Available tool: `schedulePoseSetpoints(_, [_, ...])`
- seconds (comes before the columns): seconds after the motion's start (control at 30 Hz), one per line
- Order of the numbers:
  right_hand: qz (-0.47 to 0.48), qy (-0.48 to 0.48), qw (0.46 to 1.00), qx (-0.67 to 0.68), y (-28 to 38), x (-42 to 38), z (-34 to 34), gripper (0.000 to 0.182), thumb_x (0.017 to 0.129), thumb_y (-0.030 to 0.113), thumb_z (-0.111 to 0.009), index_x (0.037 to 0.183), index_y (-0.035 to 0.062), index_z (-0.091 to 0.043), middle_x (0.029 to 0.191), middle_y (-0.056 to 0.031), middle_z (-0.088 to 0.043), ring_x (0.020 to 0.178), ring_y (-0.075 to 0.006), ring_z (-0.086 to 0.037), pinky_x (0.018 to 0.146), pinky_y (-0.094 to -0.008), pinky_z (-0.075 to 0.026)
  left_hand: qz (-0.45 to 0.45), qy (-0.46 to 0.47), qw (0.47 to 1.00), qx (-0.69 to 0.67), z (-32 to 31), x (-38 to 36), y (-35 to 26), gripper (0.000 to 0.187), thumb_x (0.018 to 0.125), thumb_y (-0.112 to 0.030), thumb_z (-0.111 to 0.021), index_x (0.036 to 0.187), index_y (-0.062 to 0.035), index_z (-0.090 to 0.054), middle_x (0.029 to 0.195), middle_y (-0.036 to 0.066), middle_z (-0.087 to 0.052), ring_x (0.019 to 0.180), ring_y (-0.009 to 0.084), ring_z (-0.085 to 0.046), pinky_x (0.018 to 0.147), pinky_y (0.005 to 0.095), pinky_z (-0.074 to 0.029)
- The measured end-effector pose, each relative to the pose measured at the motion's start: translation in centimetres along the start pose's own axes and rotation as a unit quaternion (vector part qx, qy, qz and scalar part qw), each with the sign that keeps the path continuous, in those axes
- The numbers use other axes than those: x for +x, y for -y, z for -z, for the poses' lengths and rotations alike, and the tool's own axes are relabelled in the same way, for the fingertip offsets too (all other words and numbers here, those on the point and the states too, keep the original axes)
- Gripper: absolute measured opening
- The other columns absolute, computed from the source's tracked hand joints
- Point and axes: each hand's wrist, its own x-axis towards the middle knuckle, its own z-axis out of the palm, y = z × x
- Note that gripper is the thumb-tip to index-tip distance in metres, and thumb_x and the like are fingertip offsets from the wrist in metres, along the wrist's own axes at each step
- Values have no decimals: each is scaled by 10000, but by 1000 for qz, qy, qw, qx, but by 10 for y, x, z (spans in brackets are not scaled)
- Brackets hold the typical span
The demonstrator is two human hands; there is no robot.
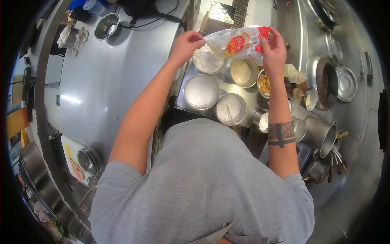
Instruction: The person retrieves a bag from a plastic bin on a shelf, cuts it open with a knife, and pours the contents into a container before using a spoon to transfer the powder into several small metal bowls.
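Note:
A clear plastic bag with red and yellow print (237, 45) is stretched between my two hands, above several metal bowls. My left hand (187, 45) pinches its left corner, fingers closed. At its red end, my right hand (273, 51) is closed on the bag. Partly under the bag is a bowl of white powder (207, 59), and to its right stands a bowl of pale yellow powder (240, 72). Nearer to me are a bowl of fine white grains (200, 92) and a bowl of whitish powder with a spoon (230, 108).
A long steel table (122, 81) runs along the left, with a metal bowl (107, 27) near its far end. To the right are a bowl of brown-yellow pieces (264, 83), squeeze bottles (300, 77), a wok (326, 83) and steel pots (321, 136).

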Motion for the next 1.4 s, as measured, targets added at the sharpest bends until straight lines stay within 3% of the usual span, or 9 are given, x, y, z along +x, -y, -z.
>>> schedulePoseSetpoints(0.13, [-2, 26, 999, -19, 6, -4, -11, 439, 1020, 86, -673, 1433, -5, -556, 1201, -134, -695, 969, -160, -718, 785, -298, -618, -6, -28, 999, -34, 6, -6, 12, 164, 910, -86, -770, 1050, -26, -709, 987, 43, -743, 935, 141, -692, 851, 304, -556])
schedulePoseSetpoints(0.2, [-3, 34, 999, -30, 9, -7, -16, 435, 1021, 81, -667, 1433, -5, -556, 1193, -131, -699, 968, -160, -717, 785, -302, -620, 4, -13, 1000, 2, 12, -7, 20, 137, 948, -57, -734, 1071, -18, -685, 1011, 32, -728, 947, 125, -677, 899, 286, -542])
schedulePoseSetpoints(0.4, [20, 46, 999, -5, 13, -8, -20, 432, 1010, 79, -670, 1423, 3, -568, 1165, -131, -721, 956, -167, -723, 779, -326, -624, -32, -6, 994, 106, 28, -11, 30, 112, 934, -69, -740, 1029, -35, -693, 973, 11, -714, 915, 106, -655, 869, 278, -534])
schedulePoseSetpoints(0.5, [40, 52, 996, -59, 17, -9, -18, 428, 1007, 71, -664, 1425, 23, -583, 1168, -133, -734, 972, -176, -727, 789, -330, -624, 10, -7, 993, 114, 31, -18, 17, 101, 932, -64, -731, 1018, -29, -691, 963, 6, -718, 911, 103, -660, 866, 277, -535])
schedulePoseSetpoints(0.63, [34, 27, 991, -124, 19, -11, -13, 423, 1011, 75, -651, 1431, 56, -604, 1176, -130, -749, 982, -182, -729, 795, -332, -615, -3, 1, 993, 118, 29, -22, 9, 90, 932, -63, -728, 1007, -28, -691, 937, 5, -716, 885, 102, -655, 840, 272, -534])
schedulePoseSetpoints(0.7, [42, 15, 990, -131, 6, -7, -7, 420, 1014, 81, -647, 1432, 61, -609, 1182, -130, -752, 971, -183, -732, 793, -333, -610, -36, -28, 988, 150, 25, -23, 5, 128, 880, -119, -757, 975, -39, -727, 885, 75, -746, 837, 168, -694, 796, 326, -556])
schedulePoseSetpoints(0.83, [48, -7, 985, -163, 3, -6, -2, 392, 1022, 83, -627, 1414, 68, -627, 1141, -142, -765, 946, -210, -742, 836, -352, -593, -42, -32, 983, 177, 19, -25, -6, 131, 883, -123, -760, 971, -32, -724, 882, 82, -749, 817, 168, -690, 780, 331, -556])
schedulePoseSetpoints(0.9, [30, -18, 987, -155, 6, -6, -4, 385, 1023, 81, -621, 1407, 68, -631, 1132, -145, -769, 944, -216, -744, 855, -359, -588, -53, -21, 983, 176, 15, -29, -15, 94, 921, -76, -745, 990, -33, -696, 869, -1, -693, 808, 85, -612, 761, 272, -512])
schedulePoseSetpoints(1.4, [140, 6, 965, -222, 36, -3, -21, 382, 1007, 82, -618, 1388, 73, -632, 1158, -211, -751, 1036, -360, -746, 911, -428, -573, -44, -50, 970, 235, 15, -33, -15, 134, 904, -109, -758, 990, -33, -688, 881, 41, -719, 805, 123, -645, 770, 302, -538])
